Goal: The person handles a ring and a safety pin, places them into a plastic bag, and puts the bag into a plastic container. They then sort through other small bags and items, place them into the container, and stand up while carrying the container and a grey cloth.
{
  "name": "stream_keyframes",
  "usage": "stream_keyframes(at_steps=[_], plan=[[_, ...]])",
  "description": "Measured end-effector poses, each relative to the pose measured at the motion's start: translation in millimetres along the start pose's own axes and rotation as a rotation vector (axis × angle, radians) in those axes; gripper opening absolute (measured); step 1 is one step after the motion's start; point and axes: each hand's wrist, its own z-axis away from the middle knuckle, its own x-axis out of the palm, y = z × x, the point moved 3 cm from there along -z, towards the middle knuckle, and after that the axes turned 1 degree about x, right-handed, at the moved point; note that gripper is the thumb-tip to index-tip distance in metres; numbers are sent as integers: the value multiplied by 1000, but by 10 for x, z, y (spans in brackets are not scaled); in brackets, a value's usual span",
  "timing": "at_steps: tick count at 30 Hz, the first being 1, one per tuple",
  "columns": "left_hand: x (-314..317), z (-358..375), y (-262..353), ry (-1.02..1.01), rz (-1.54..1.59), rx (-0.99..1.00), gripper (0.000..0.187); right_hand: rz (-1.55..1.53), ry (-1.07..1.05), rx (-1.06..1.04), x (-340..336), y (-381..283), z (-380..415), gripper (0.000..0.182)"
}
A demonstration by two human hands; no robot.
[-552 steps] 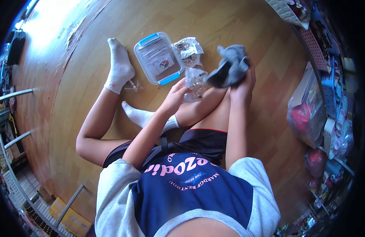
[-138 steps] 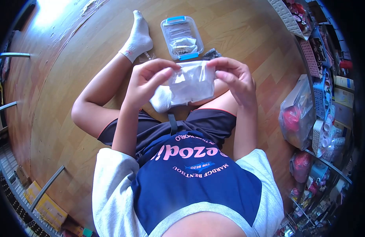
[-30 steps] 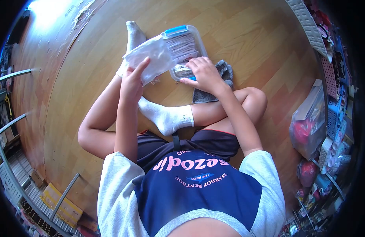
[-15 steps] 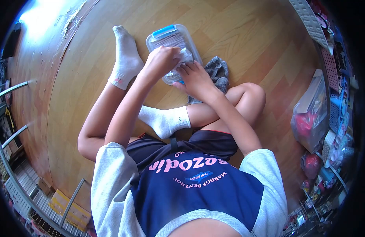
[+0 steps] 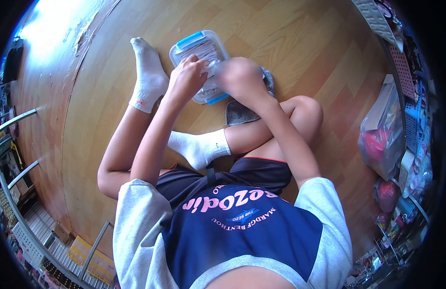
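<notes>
A clear plastic box with blue clips (image 5: 190,40) lies on the floor in front of me; pale, thin items stacked side by side show at its far end. My left hand (image 5: 187,78) is over the box, its fingers pinched on a crumpled whitish, see-through wrapper (image 5: 212,68). My right hand (image 5: 241,81) is just right of the wrapper, above the box's right side. A blur covers its fingers, so their grip is hidden. Partly under my right wrist, a grey cloth (image 5: 238,114) lies beside the box.
My legs (image 5: 124,139) are bent around the box on the wooden floor (image 5: 300,53), white socks (image 5: 148,72) on my feet. A bag with a red item (image 5: 377,142) and crowded shelves line the right. Metal rails (image 5: 20,168) and a yellow box (image 5: 90,260) are at left.
My right hand has lifted and turned over the box's right side. My left hand has shifted slightly left with the wrapper. More of the grey cloth's near part shows.
</notes>
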Motion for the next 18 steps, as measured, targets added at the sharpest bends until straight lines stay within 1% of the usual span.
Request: stream_keyframes(at_steps=[1, 2, 4, 6, 8, 10, 11, 12, 14, 15, 16, 18], plan=[[-18, 6, -8, -10, 24, -19, 23, 94, -60, -41, 80, 20, -36, 14], [-33, 13, -16, -20, 49, -39, 23, 94, -56, -40, 132, 36, -51, 14], [-41, 36, -6, -23, 40, -17, 24, 136, -38, -69, 193, 34, -85, 21], [-31, 54, 16, -30, 37, 4, 25, 139, -77, -47, 201, 63, -105, 21], [-32, 43, 78, -105, -29, 2, 25, 141, -120, -21, 158, 99, -118, 22], [-14, 29, 73, -109, -38, -4, 25, 107, -164, -45, 76, 154, -146, 15], [-12, 24, 65, -111, -47, -8, 24, 7, -122, -15, -12, 219, -174, 11], [-12, 21, 59, -108, -47, -11, 24, 8, -124, -19, -52, 255, -215, 11], [15, 26, 77, -128, -60, 50, 21, -28, 120, 24, -197, 310, -281, 10], [38, 31, 89, -127, -58, 51, 21, -7, 21, 41, -177, 302, -323, 15], [55, 34, 114, -124, -87, 51, 19, -5, 21, 42, -134, 283, -361, 15], [77, 49, 150, -120, -121, 52, 18, 175, 26, -98, 27, 217, -443, 21]])
